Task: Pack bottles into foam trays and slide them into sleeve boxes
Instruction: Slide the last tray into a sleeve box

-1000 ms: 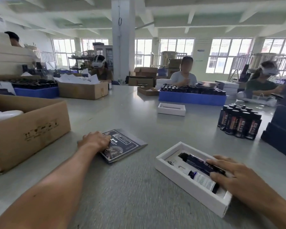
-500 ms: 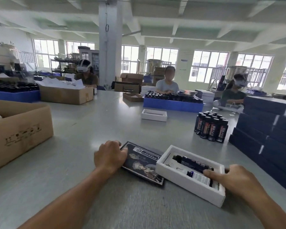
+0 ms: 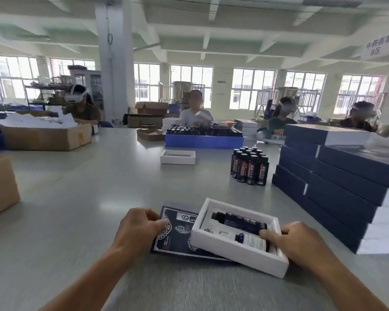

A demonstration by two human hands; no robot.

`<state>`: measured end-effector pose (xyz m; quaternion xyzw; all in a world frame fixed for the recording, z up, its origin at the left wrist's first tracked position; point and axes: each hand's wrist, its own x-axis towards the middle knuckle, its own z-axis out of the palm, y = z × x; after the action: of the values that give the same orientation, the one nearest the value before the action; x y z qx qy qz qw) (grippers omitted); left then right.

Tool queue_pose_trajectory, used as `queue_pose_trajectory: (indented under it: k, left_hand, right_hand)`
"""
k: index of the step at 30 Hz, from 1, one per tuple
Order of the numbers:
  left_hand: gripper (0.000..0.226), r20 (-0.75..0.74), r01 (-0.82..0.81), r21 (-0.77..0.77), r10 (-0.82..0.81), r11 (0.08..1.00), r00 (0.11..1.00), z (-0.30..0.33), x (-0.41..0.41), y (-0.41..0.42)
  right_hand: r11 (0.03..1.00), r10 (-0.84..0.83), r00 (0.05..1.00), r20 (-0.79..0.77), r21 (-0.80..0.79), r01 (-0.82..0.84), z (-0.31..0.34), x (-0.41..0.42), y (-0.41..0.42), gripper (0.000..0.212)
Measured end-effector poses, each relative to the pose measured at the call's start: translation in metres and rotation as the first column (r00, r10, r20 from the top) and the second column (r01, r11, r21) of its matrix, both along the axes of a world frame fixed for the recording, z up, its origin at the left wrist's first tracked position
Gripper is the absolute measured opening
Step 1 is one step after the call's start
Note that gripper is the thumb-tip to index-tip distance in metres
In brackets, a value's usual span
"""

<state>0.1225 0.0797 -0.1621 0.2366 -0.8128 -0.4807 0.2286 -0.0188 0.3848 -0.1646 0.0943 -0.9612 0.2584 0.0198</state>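
Observation:
A white foam tray (image 3: 231,251) lies in front of me with a dark bottle (image 3: 238,219) and a white-labelled bottle (image 3: 252,241) in it. My right hand (image 3: 294,241) grips the tray's right end, thumb over the bottles. The tray's left end overlaps a flat dark blue sleeve box (image 3: 173,236) with printed ornament. My left hand (image 3: 137,230) holds the sleeve's left edge with curled fingers. A cluster of dark bottles (image 3: 249,168) stands farther back on the right.
Stacked dark blue sleeve boxes (image 3: 337,182) fill the right side. An empty foam tray (image 3: 177,157) lies mid-table before a blue crate of bottles (image 3: 203,140). Cardboard boxes (image 3: 45,136) sit left. Several people work at the far side.
The sleeve and the tray have come together; the tray's left end now overlaps the sleeve. Both hands moved closer to each other. The view swung right, showing more of the blue stack.

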Motion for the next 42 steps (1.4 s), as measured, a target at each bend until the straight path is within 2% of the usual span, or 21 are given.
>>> queue_pose_trajectory:
  k: [5,7,10,13,17,21,29,33,35,37,38,39,40,42]
  left_hand:
    - [0.017,-0.028,0.048,0.04,-0.047,0.998,0.999,0.006,0.0,0.006]
    - [0.027,-0.058,0.085,0.067,-0.082,0.994,0.995,0.006,0.0,0.009]
    - [0.047,-0.125,0.161,0.024,-0.157,0.987,0.98,0.005,0.002,0.013]
    - [0.047,-0.172,0.161,-0.112,-0.178,0.981,0.969,0.004,0.005,0.016]
    - [0.039,-0.214,0.044,-0.28,-0.107,0.959,0.971,-0.001,0.007,0.023]
    - [0.019,-0.301,-0.006,-0.253,-0.073,0.967,0.951,-0.003,0.006,0.029]
    - [0.024,-0.316,0.033,-0.253,-0.115,0.967,0.942,-0.003,0.008,0.031]
    - [0.036,-0.3,0.056,-0.277,-0.142,0.959,0.943,-0.005,0.007,0.033]
    - [0.031,-0.303,0.033,-0.292,-0.125,0.956,0.945,-0.008,0.005,0.032]
    - [0.023,-0.306,0.031,-0.281,-0.12,0.959,0.945,-0.012,0.0,0.03]
    - [0.02,-0.312,0.031,-0.26,-0.114,0.965,0.943,-0.013,-0.002,0.028]
    - [0.018,-0.325,0.02,-0.235,-0.098,0.972,0.941,-0.015,-0.004,0.026]
    - [0.016,-0.344,-0.002,-0.205,-0.07,0.979,0.936,-0.016,-0.006,0.023]
    - [0.014,-0.378,-0.052,-0.133,-0.002,0.99,0.926,-0.018,-0.009,0.014]
  right_hand:
    - [1.0,0.006,1.0,-0.005,-0.023,-0.007,-0.003,-0.004,0.001,0.058]
    - [0.999,0.002,1.0,-0.008,-0.034,-0.002,-0.003,-0.005,0.002,0.058]
    - [0.999,0.002,1.0,-0.006,-0.045,-0.002,-0.004,-0.006,0.004,0.056]
    - [0.998,-0.001,1.0,-0.011,-0.067,0.0,-0.005,-0.007,0.006,0.058]
    - [0.997,-0.006,1.0,-0.018,-0.074,0.005,-0.006,-0.007,0.007,0.059]
    - [0.998,-0.003,1.0,-0.02,-0.063,0.001,-0.007,-0.005,0.006,0.058]
    - [0.996,-0.018,0.999,-0.038,-0.092,0.014,-0.002,0.0,0.006,0.059]
    - [0.988,-0.02,0.997,-0.068,-0.154,0.009,0.006,0.008,0.005,0.057]
    - [0.977,-0.012,0.997,-0.076,-0.211,-0.004,0.01,0.013,0.006,0.051]
    - [0.951,0.008,0.999,-0.044,-0.309,-0.021,0.015,0.018,0.006,0.034]
    - [0.932,0.023,1.0,-0.004,-0.362,-0.023,0.018,0.021,0.005,0.022]
    - [0.908,0.041,0.998,0.057,-0.418,-0.014,0.021,0.023,0.004,0.02]
    - [0.876,0.067,0.989,0.134,-0.483,0.006,0.022,0.024,0.002,0.027]
    - [0.789,0.143,0.946,0.292,-0.61,0.069,0.024,0.023,0.001,0.028]
